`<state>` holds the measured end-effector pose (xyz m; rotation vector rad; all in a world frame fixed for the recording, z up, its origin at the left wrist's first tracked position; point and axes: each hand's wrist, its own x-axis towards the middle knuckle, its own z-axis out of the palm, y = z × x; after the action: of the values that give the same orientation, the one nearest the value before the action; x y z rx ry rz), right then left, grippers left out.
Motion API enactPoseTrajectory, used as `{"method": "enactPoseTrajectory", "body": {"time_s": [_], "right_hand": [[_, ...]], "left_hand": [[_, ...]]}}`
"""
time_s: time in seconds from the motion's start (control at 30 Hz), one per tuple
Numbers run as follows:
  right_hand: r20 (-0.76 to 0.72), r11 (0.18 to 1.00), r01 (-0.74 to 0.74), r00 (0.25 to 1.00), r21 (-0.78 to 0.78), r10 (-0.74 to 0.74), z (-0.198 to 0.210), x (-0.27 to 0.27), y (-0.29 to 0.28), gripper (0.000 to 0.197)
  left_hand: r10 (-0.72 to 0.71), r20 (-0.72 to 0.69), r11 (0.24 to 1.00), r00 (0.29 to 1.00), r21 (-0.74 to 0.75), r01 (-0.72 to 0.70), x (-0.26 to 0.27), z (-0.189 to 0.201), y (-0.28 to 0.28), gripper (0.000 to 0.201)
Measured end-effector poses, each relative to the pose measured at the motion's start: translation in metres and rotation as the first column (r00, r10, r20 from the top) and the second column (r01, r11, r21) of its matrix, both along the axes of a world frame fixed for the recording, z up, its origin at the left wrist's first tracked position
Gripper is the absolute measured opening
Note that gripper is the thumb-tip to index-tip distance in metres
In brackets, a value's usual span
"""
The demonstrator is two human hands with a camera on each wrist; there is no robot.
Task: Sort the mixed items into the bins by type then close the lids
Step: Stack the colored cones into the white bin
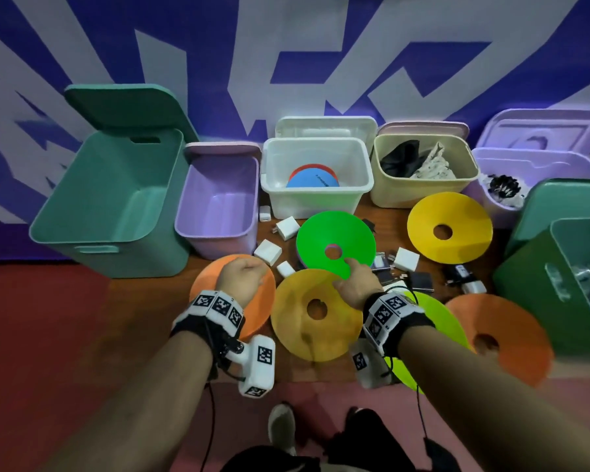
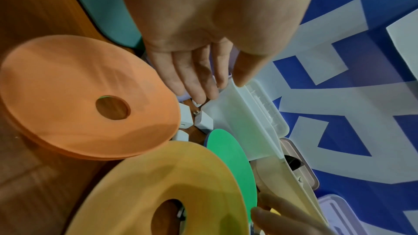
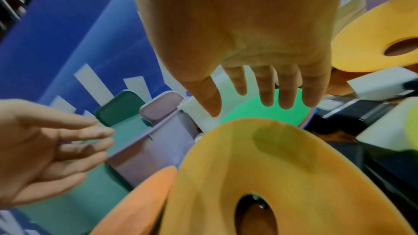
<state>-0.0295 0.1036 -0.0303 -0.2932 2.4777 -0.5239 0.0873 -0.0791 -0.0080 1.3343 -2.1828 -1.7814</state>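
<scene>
Several flat cone discs with centre holes lie on the wooden floor: an orange disc (image 1: 218, 301), a yellow disc (image 1: 315, 311), a green disc (image 1: 334, 247), another yellow disc (image 1: 450, 228), a lime disc (image 1: 433, 321) and a second orange disc (image 1: 498, 338). My left hand (image 1: 244, 279) hovers open above the left orange disc (image 2: 90, 96), fingers straight (image 2: 199, 78). My right hand (image 1: 353, 277) is open over the near yellow disc (image 3: 282, 167). Its fingertips (image 3: 271, 96) reach the near edge of the green disc (image 3: 260, 112); contact cannot be told. Neither hand holds anything.
Open bins line the wall: teal bin (image 1: 116, 206), purple bin (image 1: 218, 199), white bin (image 1: 315, 199) holding blue and red discs, beige bin (image 1: 423, 195) with cloth, lilac bin (image 1: 491, 206), green bin (image 1: 539, 277) at right. White chargers (image 1: 286, 228) and dark electronics (image 1: 419, 281) lie among the discs.
</scene>
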Motion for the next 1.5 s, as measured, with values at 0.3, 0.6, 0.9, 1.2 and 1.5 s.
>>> {"method": "enactPoseTrajectory", "body": {"time_s": [0.3,0.6,0.9,1.2,1.5], "right_hand": [[-0.044,0.992,0.103,0.994,0.066,-0.101,-0.024,0.002,0.000,0.020],[-0.080,0.892,0.357,0.917,-0.275,-0.392,-0.002,0.010,0.057,0.021],[0.098,0.527,0.691,0.647,-0.494,-0.756,-0.008,0.035,0.148,0.015],[0.222,0.385,0.812,0.513,-0.438,-0.829,-0.040,0.051,0.207,0.028],[0.273,0.541,0.804,0.593,-0.247,-0.758,-0.051,0.022,0.223,0.038]], "left_hand": [[-0.067,0.036,0.995,0.997,0.081,0.064,0.003,-0.027,-0.017,0.010],[-0.233,0.013,0.972,0.973,0.027,0.232,-0.032,-0.033,0.005,0.008],[-0.542,0.069,0.832,0.838,0.187,0.522,-0.079,-0.039,0.097,0.089],[-0.686,0.080,0.728,0.723,0.086,0.680,-0.099,-0.058,0.168,0.017],[-0.668,0.252,0.731,0.700,0.048,0.681,-0.115,-0.065,0.186,0.029]]}}
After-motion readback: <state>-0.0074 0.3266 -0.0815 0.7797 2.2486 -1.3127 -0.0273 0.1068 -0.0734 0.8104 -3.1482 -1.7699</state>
